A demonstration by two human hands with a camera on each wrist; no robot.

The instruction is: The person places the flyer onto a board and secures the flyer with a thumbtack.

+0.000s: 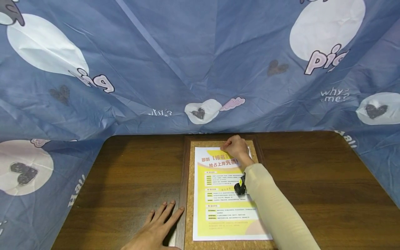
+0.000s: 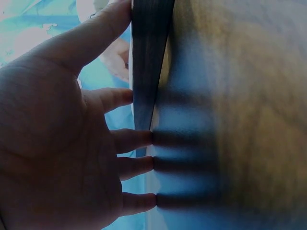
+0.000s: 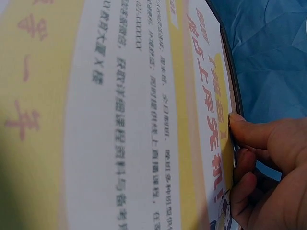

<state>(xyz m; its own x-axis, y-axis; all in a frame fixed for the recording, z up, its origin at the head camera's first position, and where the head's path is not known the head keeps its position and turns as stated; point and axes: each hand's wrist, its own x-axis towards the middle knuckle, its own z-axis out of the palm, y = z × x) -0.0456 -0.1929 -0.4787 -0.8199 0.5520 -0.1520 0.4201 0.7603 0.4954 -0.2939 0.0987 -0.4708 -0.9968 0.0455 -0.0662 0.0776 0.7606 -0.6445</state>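
Note:
A printed paper poster (image 1: 225, 222) in yellow, white and pink lies on a cork board (image 1: 231, 245) with a dark wooden frame (image 1: 184, 173). At the poster's top edge, right of its middle, my right hand (image 1: 235, 147) pinches with curled fingers, the thumb (image 3: 247, 128) touching the sheet. Whether some small thing sits between the fingertips is hidden. My left hand (image 1: 157, 224) lies with fingers spread at the board's lower left. In the left wrist view its thumb (image 2: 103, 31) touches the frame, and several fingertips rest on the tabletop.
Dark brown tabletop (image 1: 312, 173) stretches to both sides of the board. A blue printed cloth (image 1: 162, 45) hangs behind the table and down both its sides. A black device (image 1: 240, 187) sits at my right wrist, over the poster.

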